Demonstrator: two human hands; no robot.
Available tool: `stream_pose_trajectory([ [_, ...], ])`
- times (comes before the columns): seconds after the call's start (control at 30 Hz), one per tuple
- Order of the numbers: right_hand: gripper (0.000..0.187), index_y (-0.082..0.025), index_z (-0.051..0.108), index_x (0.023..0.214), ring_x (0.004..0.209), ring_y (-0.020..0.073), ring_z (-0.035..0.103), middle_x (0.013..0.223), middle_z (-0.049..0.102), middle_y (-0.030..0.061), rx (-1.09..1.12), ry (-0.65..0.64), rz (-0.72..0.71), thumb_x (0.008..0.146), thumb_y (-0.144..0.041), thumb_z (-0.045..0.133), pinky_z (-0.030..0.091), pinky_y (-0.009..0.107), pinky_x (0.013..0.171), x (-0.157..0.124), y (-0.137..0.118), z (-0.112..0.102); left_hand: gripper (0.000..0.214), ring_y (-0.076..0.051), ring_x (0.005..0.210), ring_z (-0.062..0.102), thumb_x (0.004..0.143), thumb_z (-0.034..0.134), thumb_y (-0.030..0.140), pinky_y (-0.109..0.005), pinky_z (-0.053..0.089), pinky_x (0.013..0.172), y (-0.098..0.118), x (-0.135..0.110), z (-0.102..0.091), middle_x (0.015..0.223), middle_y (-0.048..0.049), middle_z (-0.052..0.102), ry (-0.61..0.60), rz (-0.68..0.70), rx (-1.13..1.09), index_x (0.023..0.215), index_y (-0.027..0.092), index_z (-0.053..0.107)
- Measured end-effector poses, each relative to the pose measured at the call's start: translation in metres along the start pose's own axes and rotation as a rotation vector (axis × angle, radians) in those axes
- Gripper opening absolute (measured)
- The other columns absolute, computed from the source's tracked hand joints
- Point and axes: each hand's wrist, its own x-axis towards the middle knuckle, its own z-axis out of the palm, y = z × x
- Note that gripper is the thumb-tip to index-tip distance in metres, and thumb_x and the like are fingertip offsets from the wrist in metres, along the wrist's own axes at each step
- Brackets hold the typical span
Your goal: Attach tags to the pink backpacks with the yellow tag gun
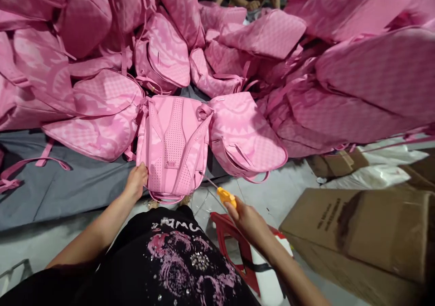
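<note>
A pink backpack lies in front of me with its back panel and shoulder straps facing up. My left hand is closed on its lower left edge, the fingers partly hidden against the side. In my right hand is a yellow-handled tool with a long thin shaft, gripped by the handle. The shaft points up and left, and its dark tip is at the backpack's lower right edge; whether it touches the fabric I cannot tell.
Pink backpacks are heaped across the grey-covered table, one bag right beside mine. A cardboard box stands at the right, near a red and white stool-like object. Another person's hand shows at the far side.
</note>
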Motion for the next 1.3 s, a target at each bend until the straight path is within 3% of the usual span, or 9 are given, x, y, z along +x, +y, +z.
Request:
stream_pose_trajectory([
  [0.1,0.026,-0.017,0.05,0.113,0.086,0.0281,0.063,0.086,0.063,0.0073,-0.079,0.013,0.077,0.105,-0.039,0.04,0.025,0.029,0.06,-0.004,-0.012,0.044,0.024,-0.014,0.087,0.059,0.099,0.04,0.029,-0.028,0.046,0.095,0.008,0.007,-0.008,0.097,-0.0126,0.057,-0.021,-0.358,-0.318,0.098,0.007,0.05],
  [0.3,0.023,-0.017,0.048,0.112,0.08,0.027,0.064,0.082,0.063,0.0053,-0.124,0.142,0.079,0.106,-0.038,0.039,0.019,0.029,0.057,0.022,-0.034,0.081,0.032,-0.018,0.084,0.062,0.098,0.043,0.037,-0.034,0.051,0.086,0.0,0.011,0.01,0.09,-0.0104,0.062,-0.333,-0.391,-0.557,0.098,0.008,0.056],
  [0.47,0.026,-0.018,0.047,0.12,0.085,0.027,0.064,0.088,0.064,0.0055,-0.046,0.14,-0.049,0.105,-0.039,0.043,0.027,0.03,0.06,0.05,-0.052,0.084,0.054,-0.025,0.104,0.062,0.099,0.03,0.051,-0.046,0.043,0.101,-0.011,0.027,0.019,0.101,-0.016,0.065,-0.706,-0.454,-0.649,0.11,0.007,0.06],
  [0.63,0.029,-0.022,0.048,0.125,0.089,0.0249,0.064,0.092,0.065,0.0036,-0.052,0.129,-0.258,0.103,-0.042,0.047,0.029,0.029,0.061,0.067,-0.053,0.071,0.066,-0.031,0.122,0.052,0.096,0.03,0.059,-0.053,0.032,0.109,-0.016,0.044,0.021,0.115,-0.0218,0.062,-0.788,-0.456,-0.665,0.12,0.004,0.058],
  [0.73,0.026,-0.021,0.051,0.12,0.081,0.0251,0.064,0.085,0.064,0.0031,-0.131,0.189,-0.139,0.103,-0.041,0.048,0.024,0.029,0.057,0.066,-0.039,0.071,0.066,-0.032,0.13,0.045,0.093,0.04,0.061,-0.055,0.026,0.111,-0.023,0.05,0.02,0.12,-0.0221,0.06,-0.787,-0.381,-0.699,0.123,0.005,0.057],
  [0.83,0.027,-0.018,0.049,0.121,0.075,0.0245,0.064,0.079,0.063,0.0042,-0.153,0.267,0.06,0.105,-0.039,0.044,0.019,0.029,0.054,0.067,-0.028,0.079,0.071,-0.036,0.134,0.038,0.075,0.067,0.062,-0.057,0.022,0.113,-0.03,0.056,0.019,0.123,-0.0203,0.059,-0.887,-0.35,-0.666,0.121,0.008,0.06],
  [0.97,0.031,-0.018,0.043,0.129,0.077,0.023,0.064,0.087,0.064,0.0053,-0.123,0.329,-0.003,0.105,-0.037,0.045,0.017,0.028,0.055,0.081,-0.027,0.087,0.075,-0.039,0.135,0.034,0.065,0.075,0.061,-0.059,0.019,0.113,-0.031,0.058,0.022,0.127,-0.0193,0.057,-0.99,-0.352,-0.621,0.118,0.01,0.063],
  [1.13,0.029,-0.016,0.049,0.118,0.078,0.0261,0.064,0.083,0.063,0.0062,-0.087,0.258,0.024,0.103,-0.041,0.046,0.016,0.028,0.055,0.089,-0.02,0.077,0.085,-0.04,0.132,0.038,0.061,0.075,0.067,-0.06,0.023,0.111,-0.028,0.05,0.03,0.127,-0.0208,0.057,-0.982,-0.311,-0.616,0.123,0.01,0.061],
  [1.3,0.027,-0.016,0.047,0.119,0.082,0.0282,0.063,0.087,0.063,0.0086,-0.005,0.23,0.043,0.104,-0.038,0.043,0.019,0.028,0.058,0.07,-0.009,0.062,0.075,-0.031,0.098,0.065,0.08,0.052,0.073,-0.052,0.044,0.098,-0.031,0.055,0.033,0.105,-0.0178,0.066,-0.684,-0.245,-0.681,0.119,0.01,0.061],
])
